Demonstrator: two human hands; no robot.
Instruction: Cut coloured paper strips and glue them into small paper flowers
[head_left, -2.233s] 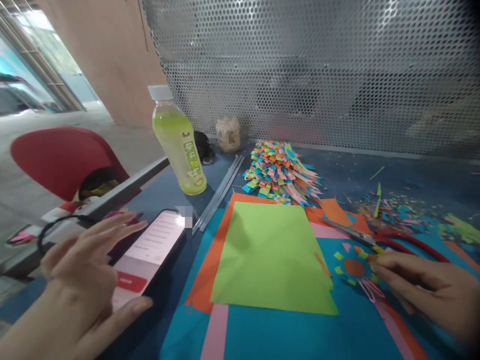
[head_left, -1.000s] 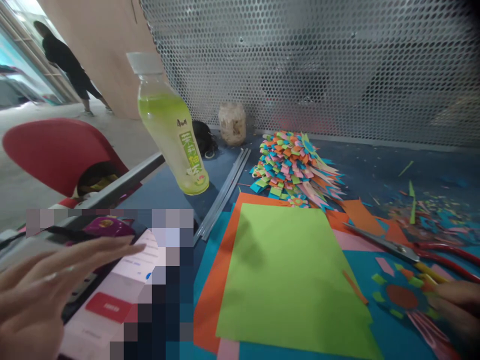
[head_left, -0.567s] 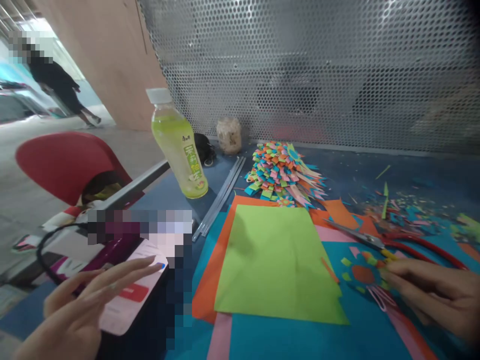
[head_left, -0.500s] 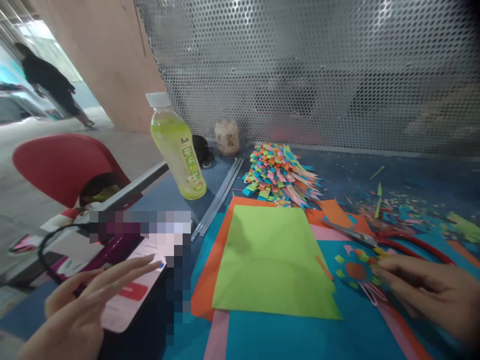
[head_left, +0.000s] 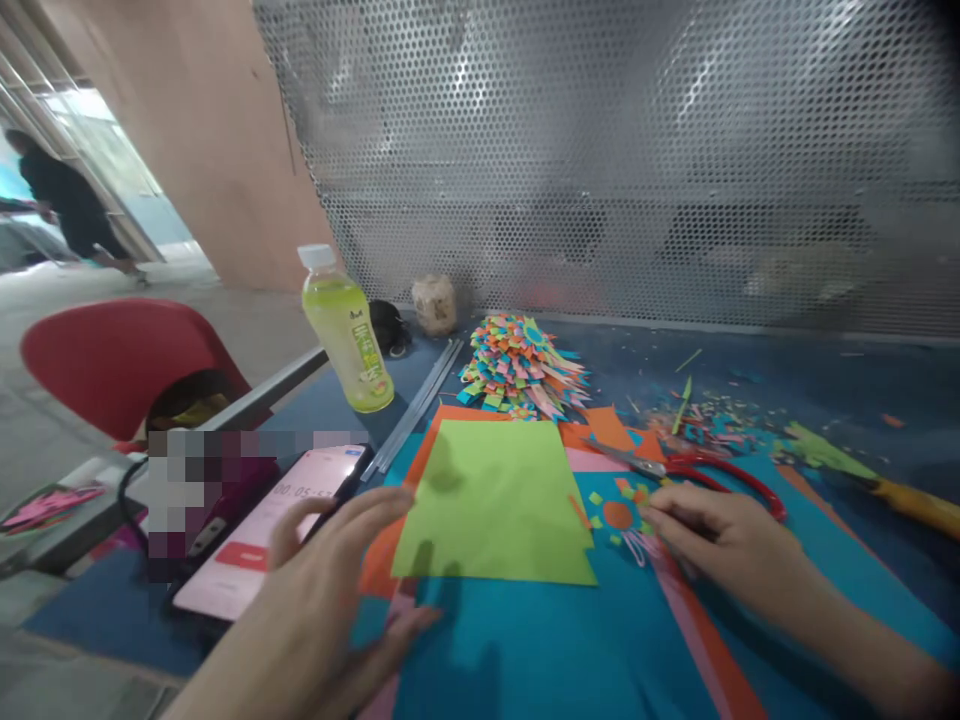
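Note:
My left hand (head_left: 330, 590) hangs with its fingers spread between the phone (head_left: 270, 530) and the left edge of the green paper sheet (head_left: 495, 500), holding nothing. On the right, my right hand (head_left: 720, 535) pinches the edge of a small paper flower (head_left: 619, 515) with an orange centre and colourful petals. A looped pink strip dangles below the flower. Just behind that hand lie red-handled scissors (head_left: 690, 465). Blue, orange and pink sheets lie beneath the green one.
A pile of colourful paper pieces (head_left: 517, 365) stands behind the sheets, with scraps (head_left: 720, 420) to its right. A drink bottle (head_left: 349, 345), clear strips (head_left: 416, 410) and a jar (head_left: 435, 305) are at the back left. A person (head_left: 67, 205) is beyond a red chair (head_left: 127, 360).
My left hand has moved right, away from the phone towards the green sheet, its fingers spreading. My right hand still holds the flower. The view has shifted, and the distant person has moved left.

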